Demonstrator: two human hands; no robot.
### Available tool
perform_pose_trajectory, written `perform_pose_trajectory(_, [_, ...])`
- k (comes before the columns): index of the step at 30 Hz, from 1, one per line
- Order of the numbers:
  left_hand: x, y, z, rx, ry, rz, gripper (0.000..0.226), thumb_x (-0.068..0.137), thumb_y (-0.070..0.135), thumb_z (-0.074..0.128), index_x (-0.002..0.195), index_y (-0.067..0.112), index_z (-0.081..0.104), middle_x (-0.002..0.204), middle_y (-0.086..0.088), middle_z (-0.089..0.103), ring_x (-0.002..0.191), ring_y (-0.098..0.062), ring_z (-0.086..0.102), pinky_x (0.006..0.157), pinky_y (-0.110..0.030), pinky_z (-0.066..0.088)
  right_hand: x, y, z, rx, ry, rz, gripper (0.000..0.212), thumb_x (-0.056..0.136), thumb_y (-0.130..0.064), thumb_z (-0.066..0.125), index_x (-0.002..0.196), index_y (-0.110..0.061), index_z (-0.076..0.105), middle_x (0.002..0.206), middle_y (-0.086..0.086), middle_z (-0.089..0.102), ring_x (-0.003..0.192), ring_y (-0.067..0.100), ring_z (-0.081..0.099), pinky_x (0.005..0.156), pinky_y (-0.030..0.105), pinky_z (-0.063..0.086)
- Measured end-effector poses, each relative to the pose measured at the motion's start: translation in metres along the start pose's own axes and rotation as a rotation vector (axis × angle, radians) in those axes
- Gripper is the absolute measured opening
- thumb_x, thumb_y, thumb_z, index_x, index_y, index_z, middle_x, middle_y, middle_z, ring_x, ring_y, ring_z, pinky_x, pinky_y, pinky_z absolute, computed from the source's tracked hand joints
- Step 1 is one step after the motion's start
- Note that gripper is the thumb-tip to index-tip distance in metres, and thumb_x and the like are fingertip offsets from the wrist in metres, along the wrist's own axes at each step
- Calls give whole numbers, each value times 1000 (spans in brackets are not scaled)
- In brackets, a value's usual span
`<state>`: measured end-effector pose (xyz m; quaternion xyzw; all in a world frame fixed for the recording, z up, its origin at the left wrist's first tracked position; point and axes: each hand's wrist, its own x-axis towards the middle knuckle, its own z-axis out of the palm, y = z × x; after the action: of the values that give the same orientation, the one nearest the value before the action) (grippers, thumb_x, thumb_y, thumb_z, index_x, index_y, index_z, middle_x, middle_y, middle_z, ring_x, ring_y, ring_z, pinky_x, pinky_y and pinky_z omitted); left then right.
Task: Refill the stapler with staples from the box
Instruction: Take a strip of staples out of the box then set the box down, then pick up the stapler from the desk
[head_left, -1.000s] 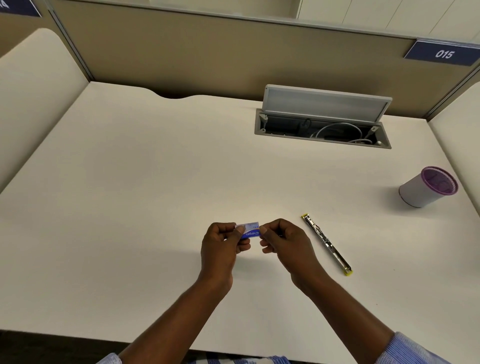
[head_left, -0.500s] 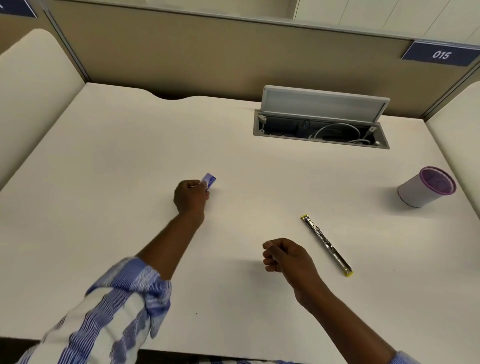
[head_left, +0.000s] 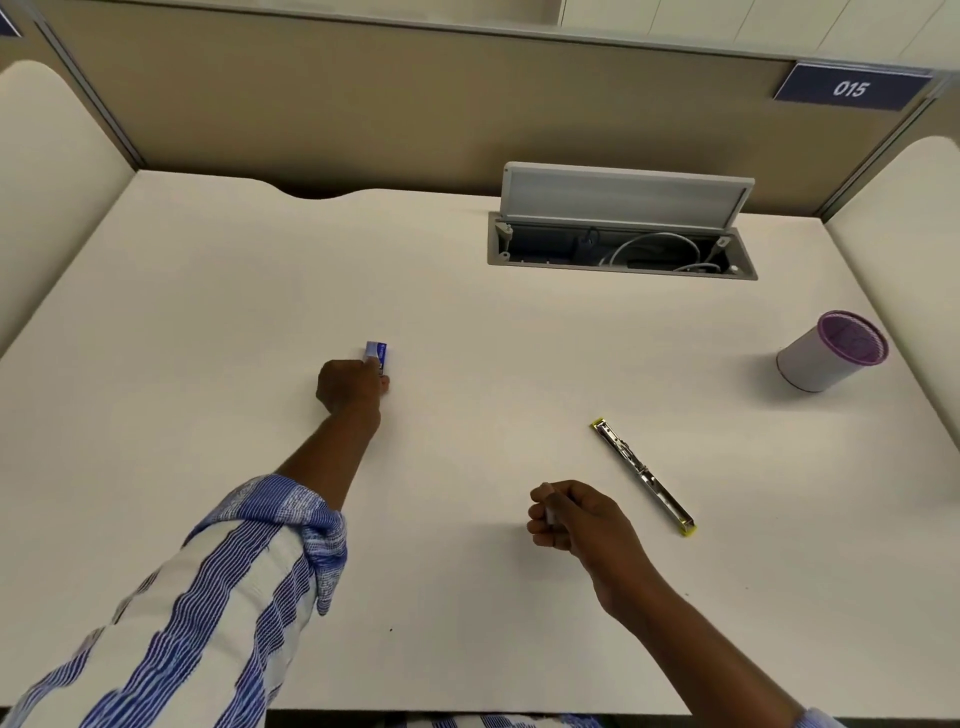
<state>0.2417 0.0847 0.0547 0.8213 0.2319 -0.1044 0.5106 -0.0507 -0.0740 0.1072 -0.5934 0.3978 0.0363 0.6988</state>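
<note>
Now the two hands are well apart. A second ago both worked the staple box (head_left: 376, 356) together in front of the body; half a second ago the left hand (head_left: 350, 382) had carried it out to the far left. It is now at about that same spot, low on the desk (head_left: 467, 597) or just above it; contact cannot be confirmed. Left fingers are curled around the near end of the box, the striped sleeve (head_left: 223, 587) stretched out behind. The right hand (head_left: 571, 514) has held its place near the body, fingers curled tight, thumb and forefinger pinching a thin pale sliver, probably a strip of staples (head_left: 549, 512); too small to be certain. Judgement: extraction from the box looks done, the box is being parked out of the way, and loading comes next. The stapler (head_left: 643, 477) lies flat on the desk just right of the right hand, untouched. It is a slim metal bar, yellow at both tips. Its long axis runs diagonally, far end toward the left and the cable tray (head_left: 621, 254), near end toward the right. Which end is the loading end cannot be told. A purple-rimmed pen cup (head_left: 831, 351) sits well off to the right.
</note>
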Motion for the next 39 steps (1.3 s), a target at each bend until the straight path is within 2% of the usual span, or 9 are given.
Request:
perform_pose_trajectory(3, [-3,-3,-3,-17,10,7,51,95,46,64,58,10,61,48,-2,65,66,-32,74,75,-38,61,-1,-4,1,96,-23,15,27,99,-28,62,100,-4,74,91,14,76,84,27,75,82,38,63])
perform_pose_trajectory(8, [-46,-6,-9,-13,15,76,36,91,40,66,90,4,70,85,-19,75,77,-36,73,79,-48,61,-2,-13,-4,383,-107,144,41,100,-34,60,110,4,69,103,25,76,95,37,76,75,37,62])
perform_pose_trajectory(12, [-125,-18,-9,-6,-276,298,16,92,24,67,77,16,66,68,-2,71,53,-15,65,65,-38,58,-1,-18,-10,526,-158,195,53,99,-44,58,116,5,65,112,32,72,104,43,73,78,41,64])
perform_pose_trajectory(18, [-213,-37,0,174,-679,738,19,92,8,67,110,14,72,97,-2,67,81,-8,64,73,-20,51,3,-21,-22,541,-139,194,64,97,-55,55,123,3,61,102,27,74,97,39,75,81,44,63])
perform_pose_trajectory(22, [-226,-42,7,319,-692,851,26,94,8,63,119,15,68,105,-2,56,87,-8,56,76,-10,42,3,-21,-34,537,-110,196,65,98,-56,53,124,2,61,115,33,71,99,40,74,85,46,62])
perform_pose_trajectory(29, [-245,-41,20,368,-627,958,13,89,8,63,95,19,66,95,4,54,84,-8,55,72,-22,47,-2,-24,-59,524,-126,203,66,98,-57,50,126,2,59,122,35,67,113,45,69,92,49,59])
perform_pose_trajectory(33, [-253,-45,34,248,-523,785,10,85,10,69,84,18,64,82,8,62,72,-6,58,65,-10,42,-3,-23,-74,502,-168,217,60,99,-53,53,122,2,62,113,32,72,106,41,73,92,48,60])
perform_pose_trajectory(36, [-253,-43,43,-15,-585,254,6,86,9,69,82,12,67,74,-2,68,60,-11,60,57,-25,50,0,-22,-84,391,-169,188,47,100,-42,58,116,1,65,107,26,76,100,36,76,89,45,60])
perform_pose_trajectory(39, [-255,-41,48,-337,-638,-73,10,89,-2,61,80,2,63,70,-12,64,54,-20,55,47,-30,45,9,-17,-98,-204,87,-129,24,96,-37,65,103,-14,69,97,8,79,81,18,76,72,33,58])
